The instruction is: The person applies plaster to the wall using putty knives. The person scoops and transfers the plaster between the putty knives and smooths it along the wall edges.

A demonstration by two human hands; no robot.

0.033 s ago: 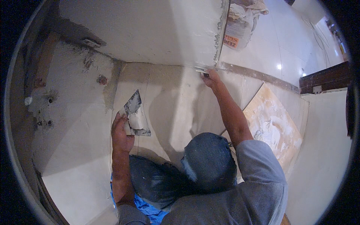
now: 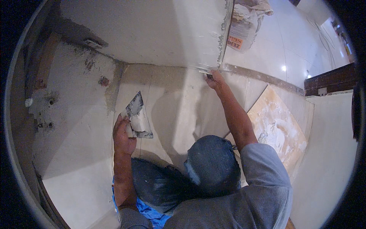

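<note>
My left hand [image 2: 123, 131] grips a wide putty knife [image 2: 138, 118], whose triangular blade is smeared with pale and dark plaster. It is held above the floor, left of my knees. My right arm reaches far forward, and my right hand [image 2: 214, 79] is closed on a thin flat scraper [image 2: 205, 71]. That scraper lies against the foot of the plastered wall [image 2: 160, 32], near the wall's outer corner. Its handle is mostly hidden by my fingers.
At my right a tan board [image 2: 284, 131] carries a mound of white plaster. Beyond the wall's edge stands a bag [image 2: 244, 30] with an orange label. A rough wall [image 2: 76, 99] with small holes rises on the left, and a dark wooden threshold [image 2: 329, 81] is at far right.
</note>
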